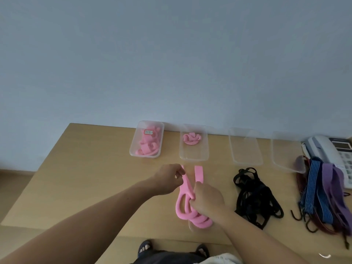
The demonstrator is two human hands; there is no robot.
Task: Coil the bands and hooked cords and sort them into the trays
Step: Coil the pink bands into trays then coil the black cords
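Wooden counter (85, 178) against the far wall, cut off at right, with open surface at left. At right, a heap of striped and purple cords (322, 193), partly out of frame. Black cords (255, 197) tangled, count unclear. Far row of clear trays: leftmost tray (132, 149) and second tray (193, 153) holding pink coils, third tray (245, 149) and fourth tray (285, 153) faint. Near the front edge, a half-looped pink band (185, 189), pinched by left hand (167, 180), loops gripped by right hand (206, 201).
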